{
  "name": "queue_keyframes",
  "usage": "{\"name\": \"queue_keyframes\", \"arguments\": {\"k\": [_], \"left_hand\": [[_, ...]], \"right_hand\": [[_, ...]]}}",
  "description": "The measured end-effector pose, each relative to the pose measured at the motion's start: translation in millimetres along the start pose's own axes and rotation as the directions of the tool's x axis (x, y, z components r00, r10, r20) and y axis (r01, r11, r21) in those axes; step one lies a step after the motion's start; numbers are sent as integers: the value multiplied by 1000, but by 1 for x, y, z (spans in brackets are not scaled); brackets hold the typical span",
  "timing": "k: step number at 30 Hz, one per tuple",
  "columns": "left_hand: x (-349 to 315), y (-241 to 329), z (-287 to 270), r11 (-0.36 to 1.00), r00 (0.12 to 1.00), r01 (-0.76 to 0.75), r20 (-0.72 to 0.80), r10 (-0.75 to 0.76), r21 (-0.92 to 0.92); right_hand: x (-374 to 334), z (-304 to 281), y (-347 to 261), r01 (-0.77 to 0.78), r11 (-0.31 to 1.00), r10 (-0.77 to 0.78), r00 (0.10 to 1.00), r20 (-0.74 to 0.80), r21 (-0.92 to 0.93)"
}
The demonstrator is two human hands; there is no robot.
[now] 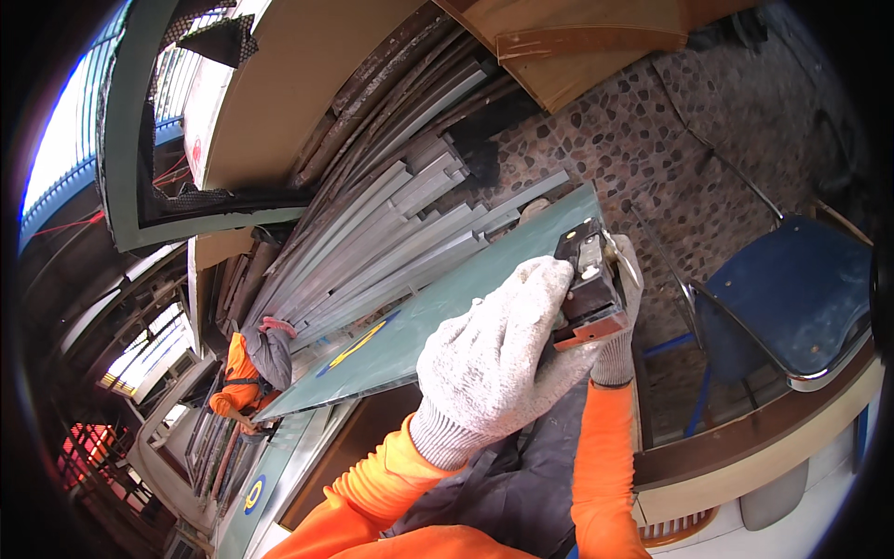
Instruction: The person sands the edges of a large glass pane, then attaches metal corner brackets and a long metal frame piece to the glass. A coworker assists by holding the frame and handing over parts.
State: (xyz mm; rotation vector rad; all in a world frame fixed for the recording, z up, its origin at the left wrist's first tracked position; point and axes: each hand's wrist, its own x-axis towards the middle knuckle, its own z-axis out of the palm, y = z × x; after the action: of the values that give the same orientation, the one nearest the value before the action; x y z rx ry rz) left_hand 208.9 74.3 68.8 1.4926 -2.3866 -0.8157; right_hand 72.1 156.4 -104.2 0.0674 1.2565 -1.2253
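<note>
A long green panel [445, 296] with a blue-and-yellow emblem slants away from me to the left. A black, box-shaped metal fitting [590, 291] with a reddish-brown lower edge is at its near end. My left hand [498, 349], in a pale knit glove, is closed around the fitting's left side. Behind its right side my right hand [629, 279], gloved too, curls around it, partly hidden by the fitting. At the panel's far end a co-worker [244, 377] in an orange top bends over, with a hand close to the panel's edge.
Long metal profiles [400, 210] lie stacked beyond the panel. On the right stands a blue chair [782, 289] with metal legs, beside a curved wooden edge [754, 461]. A green frame [130, 200] with torn mesh leans at the upper left. Pebbled flooring [615, 126] spreads ahead.
</note>
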Motion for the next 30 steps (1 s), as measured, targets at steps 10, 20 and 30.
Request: {"name": "queue_keyframes", "arguments": {"k": [10, 20, 30], "left_hand": [[-3, 0, 4, 1000, 1000, 11, -12, -10, 8], [3, -3, -4, 999, 999, 40, 34, -39, -17], [10, -11, -4, 999, 999, 35, -15, -36, -21]], "right_hand": [[-25, 8, -54, 490, 701, -566, 824, 14, -519], [1, 40, -86, 720, 672, -463, 590, 662, -171], [13, 60, -75, 688, 723, -526, 613, 589, -70]]}}
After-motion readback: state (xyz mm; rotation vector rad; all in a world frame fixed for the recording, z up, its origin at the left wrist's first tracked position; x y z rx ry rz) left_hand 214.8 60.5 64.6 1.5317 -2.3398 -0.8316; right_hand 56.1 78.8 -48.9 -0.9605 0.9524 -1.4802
